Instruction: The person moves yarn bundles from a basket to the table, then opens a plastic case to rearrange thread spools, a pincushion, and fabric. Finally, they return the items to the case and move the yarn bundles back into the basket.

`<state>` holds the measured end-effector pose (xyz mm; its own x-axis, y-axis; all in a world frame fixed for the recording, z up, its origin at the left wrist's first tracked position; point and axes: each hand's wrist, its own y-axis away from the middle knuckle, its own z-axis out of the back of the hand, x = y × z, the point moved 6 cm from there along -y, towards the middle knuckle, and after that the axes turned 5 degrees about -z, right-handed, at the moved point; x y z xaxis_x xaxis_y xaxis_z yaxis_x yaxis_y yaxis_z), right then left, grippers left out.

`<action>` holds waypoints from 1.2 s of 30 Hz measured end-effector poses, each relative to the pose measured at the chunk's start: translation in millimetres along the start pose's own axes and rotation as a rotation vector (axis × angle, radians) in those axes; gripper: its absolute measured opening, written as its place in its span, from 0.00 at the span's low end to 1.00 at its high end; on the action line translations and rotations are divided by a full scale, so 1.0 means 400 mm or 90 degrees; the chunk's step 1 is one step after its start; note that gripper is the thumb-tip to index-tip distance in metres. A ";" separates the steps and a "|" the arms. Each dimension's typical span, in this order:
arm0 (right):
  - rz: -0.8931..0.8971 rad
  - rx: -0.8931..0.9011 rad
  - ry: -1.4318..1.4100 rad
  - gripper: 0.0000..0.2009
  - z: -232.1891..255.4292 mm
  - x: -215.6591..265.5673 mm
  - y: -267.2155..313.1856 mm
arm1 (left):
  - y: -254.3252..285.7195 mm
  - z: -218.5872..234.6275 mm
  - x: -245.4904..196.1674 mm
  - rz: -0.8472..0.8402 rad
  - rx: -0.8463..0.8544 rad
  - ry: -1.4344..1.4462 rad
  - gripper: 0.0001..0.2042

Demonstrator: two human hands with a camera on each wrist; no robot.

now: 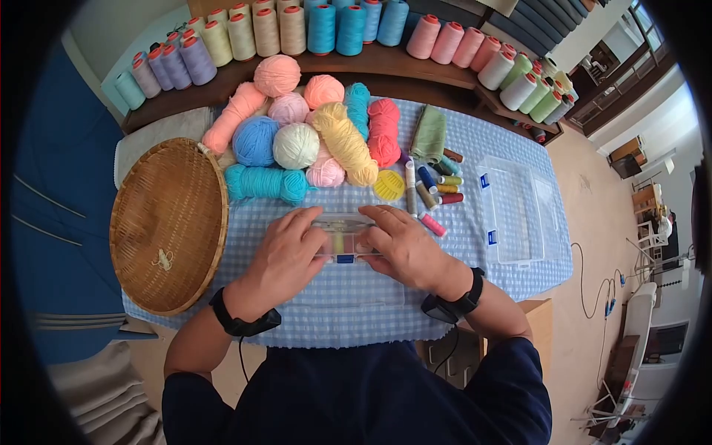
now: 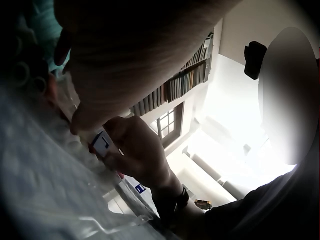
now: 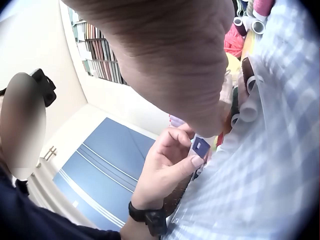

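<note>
A small clear plastic box [image 1: 340, 241] with a blue latch [image 1: 345, 259] lies in front of the person on the checked cloth, coloured items showing inside. The left hand [image 1: 285, 254] grips its left end, and the right hand [image 1: 406, 248] holds its right end, fingers bent over the top. In the left wrist view the left hand [image 2: 125, 55] looms close, with the right hand [image 2: 142, 150] beside the latch [image 2: 101, 143]. From the right wrist, the left hand [image 3: 165, 162] has its thumb near the latch [image 3: 201, 146]; the right hand [image 3: 170, 60] hides much of the box.
Balls and skeins of yarn [image 1: 296, 145] are heaped behind the box. A woven basket [image 1: 169, 230] stands left. Loose thread spools [image 1: 433, 224], a yellow disc [image 1: 389, 185], a green cloth [image 1: 429, 133] and a larger clear case [image 1: 517, 259] are right. Cones [image 1: 321, 31] line the back shelf.
</note>
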<state>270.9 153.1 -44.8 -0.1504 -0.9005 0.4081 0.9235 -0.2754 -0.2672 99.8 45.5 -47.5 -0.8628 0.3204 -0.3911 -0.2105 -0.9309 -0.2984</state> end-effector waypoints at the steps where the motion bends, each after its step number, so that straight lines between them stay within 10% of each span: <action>1: 0.005 -0.005 -0.004 0.23 0.005 0.000 0.003 | 0.001 0.009 -0.003 0.000 0.000 0.000 0.17; 8: 0.016 0.020 -0.196 0.21 0.024 0.015 0.025 | 0.028 0.017 -0.002 -0.039 -0.013 0.240 0.17; 18: 0.280 -0.205 0.051 0.19 0.041 0.124 0.070 | 0.070 -0.016 -0.039 0.040 0.082 0.437 0.18; 23: 0.218 -0.075 -0.189 0.15 0.020 0.145 0.074 | 0.131 -0.001 -0.077 -0.070 0.005 0.305 0.19; 36: 0.127 0.066 -0.037 0.19 -0.048 0.146 0.077 | 0.246 0.028 -0.031 -0.043 0.008 -0.072 0.18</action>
<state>283.7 85.6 -46.1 0.0559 -0.9119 0.4066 0.9647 -0.0557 -0.2575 84.7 -51.8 -62.2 -0.8927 0.3610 -0.2698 -0.2746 -0.9104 -0.3093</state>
